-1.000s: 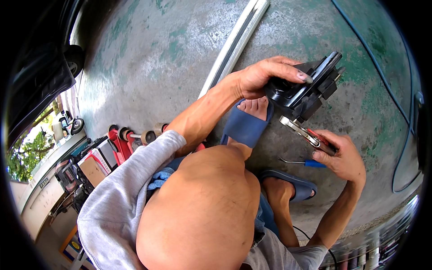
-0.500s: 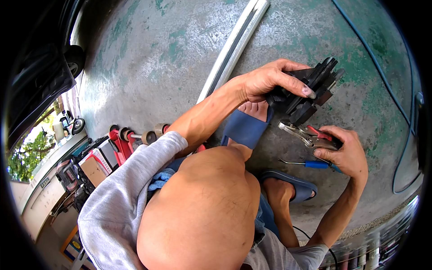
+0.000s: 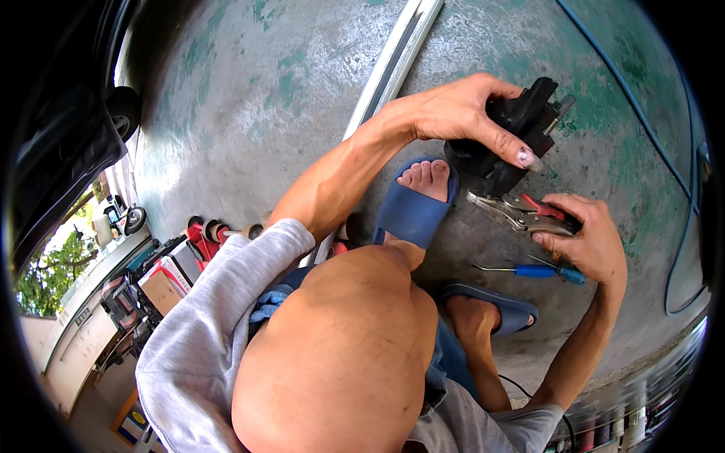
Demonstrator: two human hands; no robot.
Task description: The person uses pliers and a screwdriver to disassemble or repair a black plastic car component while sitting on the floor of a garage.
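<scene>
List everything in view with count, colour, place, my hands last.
Black part: one, black, upper right
Pliers: one, silver and red, right of centre
Hooked tool: one, blue handle, floor below pliers
Other tool: one, teal handle, beside it
Long strip: one, white and dark, top centre
Hose: one, blue, right
Wheels: at least two, dark, left
Equipment: count unclear, red, left
Clutter: uncountable, mixed colours, left
Sandals: two, blue, centre
Sleeves: two, grey, lower half
Left hand: one, holding black part
Right hand: one, holding pliers

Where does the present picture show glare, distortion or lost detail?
Head view: whitish glare on the floor, upper middle; fisheye bending, with stretched clutter at lower right; black corners; and the black part in the left hand shows little detail.
</scene>
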